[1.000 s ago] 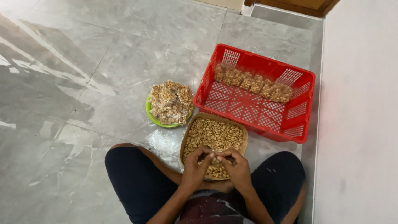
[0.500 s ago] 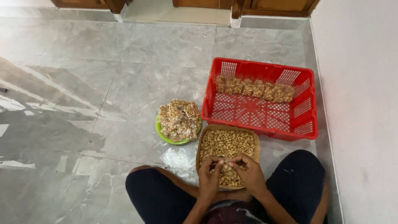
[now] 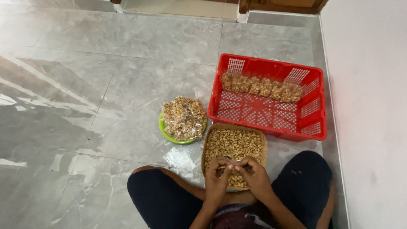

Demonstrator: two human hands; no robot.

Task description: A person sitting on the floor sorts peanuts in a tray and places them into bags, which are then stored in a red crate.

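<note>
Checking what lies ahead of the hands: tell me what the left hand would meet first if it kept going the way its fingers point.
The left hand points up-right; it would probably meet the right hand almost at once, above the nut tray. Depth is unclear.

Crate behind tray, plate left.

Pretty bright and even, soft daylight from the left. Big glare streaks and dark reflections across the glossy grey floor tiles. Mostly sharp, slightly soft at the hands. Barely any edge warping.
</note>
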